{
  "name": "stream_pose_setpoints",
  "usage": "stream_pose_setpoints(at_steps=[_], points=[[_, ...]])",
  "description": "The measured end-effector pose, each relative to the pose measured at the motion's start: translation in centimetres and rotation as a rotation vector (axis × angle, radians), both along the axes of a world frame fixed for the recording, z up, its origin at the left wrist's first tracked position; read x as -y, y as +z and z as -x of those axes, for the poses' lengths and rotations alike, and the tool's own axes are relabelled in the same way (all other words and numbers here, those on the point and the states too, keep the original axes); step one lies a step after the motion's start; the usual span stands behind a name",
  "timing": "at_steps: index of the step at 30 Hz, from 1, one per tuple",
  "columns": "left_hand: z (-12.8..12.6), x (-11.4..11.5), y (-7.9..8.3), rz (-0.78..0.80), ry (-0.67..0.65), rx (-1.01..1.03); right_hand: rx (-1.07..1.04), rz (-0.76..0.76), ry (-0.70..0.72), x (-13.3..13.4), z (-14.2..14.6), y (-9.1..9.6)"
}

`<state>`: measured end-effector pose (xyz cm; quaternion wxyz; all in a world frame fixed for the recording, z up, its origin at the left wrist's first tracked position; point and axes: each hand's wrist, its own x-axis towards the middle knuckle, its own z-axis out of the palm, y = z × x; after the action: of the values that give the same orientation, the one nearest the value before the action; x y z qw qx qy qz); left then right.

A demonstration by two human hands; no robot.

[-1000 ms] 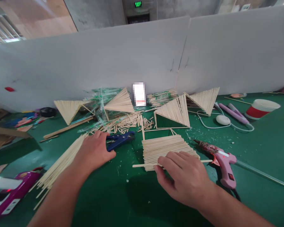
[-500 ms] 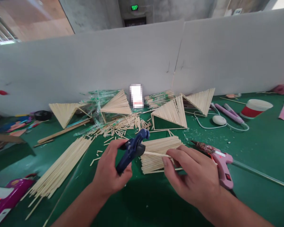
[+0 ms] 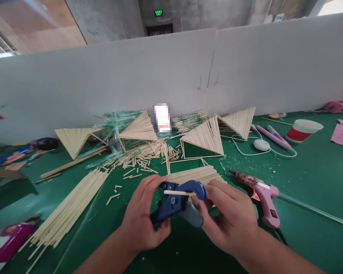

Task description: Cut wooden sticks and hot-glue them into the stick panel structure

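Gripping the blue cutter (image 3: pixel 177 199) in the lower middle of the frame, my left hand (image 3: pixel 144 220) has its fingers curled tight round the handles, with the thumb over the top. My right hand (image 3: pixel 231 220) meets it from the right, thumb and forefinger pinched shut on the right end of a single wooden stick (image 3: pixel 178 193), which lies level across the cutter's head. I cannot tell whether the blade has bitten into it. Half a second ago the cutter stood steeper, its head pointing up toward the frame's middle, and the stick reached in from farther right. Now both hands sit lower and closer together, almost touching. A second ago the cutter was down on the green table (image 3: pixel 317 179) and my right hand pressed the stick against the near edge of the flat stick panel (image 3: pixel 194 176). That panel now lies untouched just above the hands. The pink glue gun (image 3: pixel 264 196) rests to the right of my right hand, where it was, and the fan of long loose sticks (image 3: pixel 71 205) stays at lower left.
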<state>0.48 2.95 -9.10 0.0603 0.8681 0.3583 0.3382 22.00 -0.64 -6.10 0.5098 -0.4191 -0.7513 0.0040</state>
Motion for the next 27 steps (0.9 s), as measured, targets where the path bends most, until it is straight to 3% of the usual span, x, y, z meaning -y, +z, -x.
stream_pose_setpoints(at_steps=[10, 27], points=[[-0.29, 0.25, -0.15, 0.049, 0.012, 0.008, -0.01, 0.074, 0.036, 0.05, 0.19, -0.23], [-0.23, 0.13, 0.0, -0.041, 0.047, -0.006, -0.101, 0.186, 0.076, 0.26, 0.32, -0.33]])
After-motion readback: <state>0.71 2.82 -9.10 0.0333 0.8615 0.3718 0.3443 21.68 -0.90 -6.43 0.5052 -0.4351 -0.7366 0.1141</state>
